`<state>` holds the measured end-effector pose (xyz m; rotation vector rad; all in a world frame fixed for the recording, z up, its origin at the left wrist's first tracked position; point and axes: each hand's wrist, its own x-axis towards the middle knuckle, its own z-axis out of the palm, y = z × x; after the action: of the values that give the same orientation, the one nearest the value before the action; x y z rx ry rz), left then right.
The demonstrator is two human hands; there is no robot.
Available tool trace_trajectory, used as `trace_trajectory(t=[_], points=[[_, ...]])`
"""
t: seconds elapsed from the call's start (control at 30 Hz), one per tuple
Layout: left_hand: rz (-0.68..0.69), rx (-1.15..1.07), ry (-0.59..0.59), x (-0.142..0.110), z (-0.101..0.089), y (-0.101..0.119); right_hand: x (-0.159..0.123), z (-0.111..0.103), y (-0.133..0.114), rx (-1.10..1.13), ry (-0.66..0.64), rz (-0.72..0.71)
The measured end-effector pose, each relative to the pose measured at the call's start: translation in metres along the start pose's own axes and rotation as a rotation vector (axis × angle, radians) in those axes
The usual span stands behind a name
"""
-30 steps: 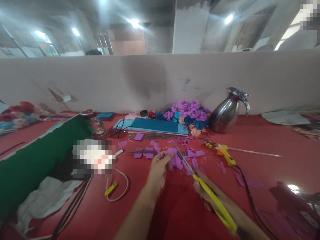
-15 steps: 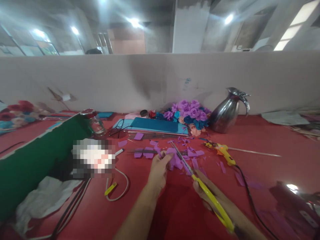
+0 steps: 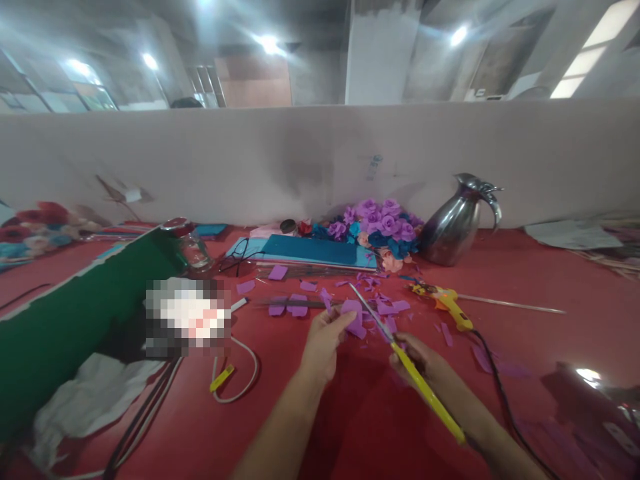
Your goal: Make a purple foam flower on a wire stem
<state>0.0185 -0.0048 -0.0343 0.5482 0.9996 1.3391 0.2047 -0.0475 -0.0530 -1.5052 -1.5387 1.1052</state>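
Between thumb and fingers, my left hand [image 3: 325,337] pinches a piece of purple paper [image 3: 354,319] above the middle of the table. My right hand [image 3: 420,363] is closed on yellow-handled scissors [image 3: 425,387], whose blades point up and left. The blades look closed and lie just right of the held paper; whether they touch it I cannot tell. Cut purple pieces [image 3: 299,306] and small scraps [image 3: 385,305] are scattered on the red tabletop around both hands.
A yellow glue gun [image 3: 453,310] with a black cord lies to the right. Behind stand a steel jug [image 3: 453,223] and a heap of paper flowers [image 3: 385,220], beside blue sheets [image 3: 310,251]. A green partition [image 3: 100,320], a white cable [image 3: 255,370] and crumpled paper [image 3: 95,393] are on the left.
My left hand has shifted slightly right with the paper. The scissors have moved a little right, and their handles have come closer together.
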Motion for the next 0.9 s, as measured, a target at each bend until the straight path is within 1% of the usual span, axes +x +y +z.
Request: trace_trajectory(t=[0.07, 0.2, 0.27, 0.37, 0.43, 0.53, 0.6, 0.63, 0.67, 0.7, 0.73, 0.77, 0.8, 0.83, 0.9], points=[[0.001, 0.013, 0.019, 0.002, -0.001, -0.001, 0.006, -0.010, 0.007, -0.169, 0.024, 0.005], [0.022, 0.003, 0.034, 0.006, -0.005, -0.002, 0.020, -0.038, 0.020, -0.640, 0.127, 0.007], [0.018, -0.017, 0.038, 0.008, -0.007, -0.003, 0.026, -0.047, 0.024, -0.785, 0.127, -0.025], [-0.013, -0.063, 0.055, 0.009, -0.009, -0.004, 0.030, -0.050, 0.028, -0.871, 0.095, -0.067], [-0.029, -0.082, 0.058, 0.009, -0.010, -0.004, 0.028, -0.049, 0.027, -0.905, 0.099, -0.071], [-0.049, -0.096, 0.047, 0.006, -0.008, 0.000, 0.024, -0.046, 0.017, -0.941, 0.127, -0.079], [-0.084, -0.129, 0.043, 0.003, -0.004, 0.004, 0.024, -0.040, 0.002, -0.861, 0.155, -0.139], [-0.106, -0.150, 0.041, 0.001, 0.000, 0.007, 0.025, -0.035, -0.007, -0.747, 0.155, -0.181], [-0.126, -0.172, 0.042, -0.002, 0.004, 0.009, 0.028, -0.028, -0.016, -0.563, 0.124, -0.218], [-0.143, -0.180, 0.046, -0.004, 0.007, 0.010, 0.032, -0.019, -0.024, -0.325, 0.077, -0.221], [-0.157, -0.177, 0.047, -0.005, 0.011, 0.011, 0.037, -0.009, -0.031, -0.071, -0.018, -0.176], [-0.163, -0.167, 0.053, -0.006, 0.014, 0.012, 0.043, 0.001, -0.037, 0.138, -0.094, -0.115], [-0.160, -0.148, 0.054, -0.006, 0.016, 0.012, 0.049, 0.010, -0.040, 0.286, -0.131, -0.071], [-0.151, -0.118, 0.047, -0.005, 0.016, 0.012, 0.055, 0.018, -0.042, 0.387, -0.158, -0.049], [-0.119, -0.025, 0.003, -0.002, 0.013, 0.012, 0.063, 0.029, -0.040, 0.479, -0.158, -0.031]])
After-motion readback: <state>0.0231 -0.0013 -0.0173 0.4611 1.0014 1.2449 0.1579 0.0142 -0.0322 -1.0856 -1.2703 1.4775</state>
